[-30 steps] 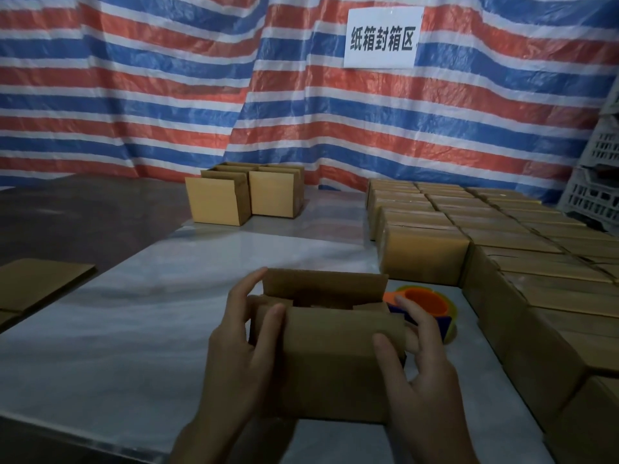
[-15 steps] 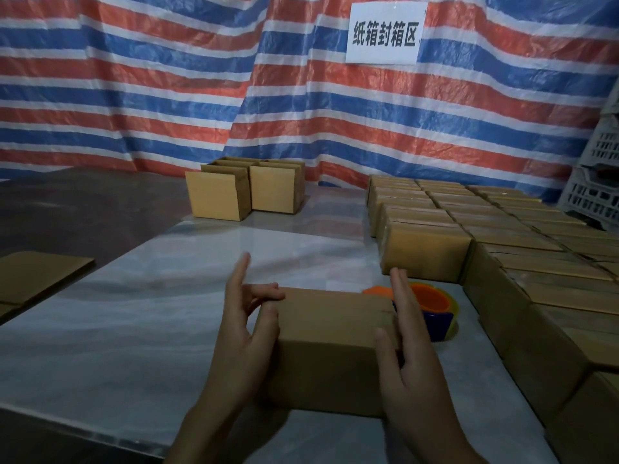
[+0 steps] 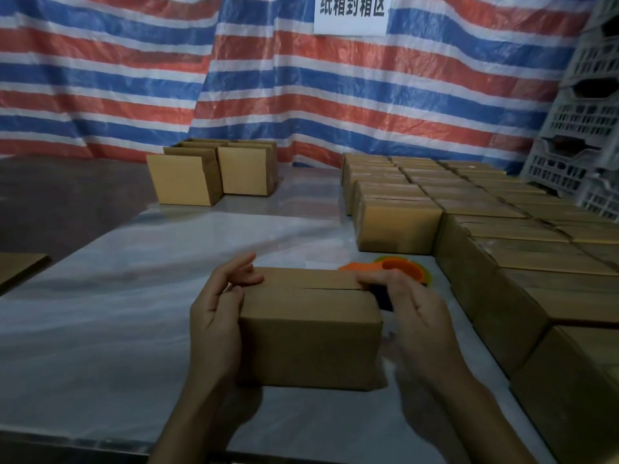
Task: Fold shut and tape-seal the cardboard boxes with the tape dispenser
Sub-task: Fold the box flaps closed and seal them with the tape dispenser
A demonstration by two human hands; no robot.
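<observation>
Box (image 3: 311, 333) with flaps folded shut, on surface (image 3: 134, 296) near front edge, left grip (image 3: 217, 316) curled round its left end, right grip (image 3: 415, 313) clasping its right end, orange tape dispenser (image 3: 402, 267) just behind, closed boxes (image 3: 502, 229) at right.

We're at a makeshift carton-packing station: a Chinese-lettered sign (image 3: 351, 15) hangs on a striped tarp (image 3: 134, 78) far ahead. Right of the right hand (image 3: 415, 306), rows of closed boxes (image 3: 502, 229) crowd the table (image 3: 117, 296), with stacked crates (image 3: 582, 128) beyond. Ahead of the left hand (image 3: 217, 313) stand open boxes (image 3: 214, 172).
</observation>
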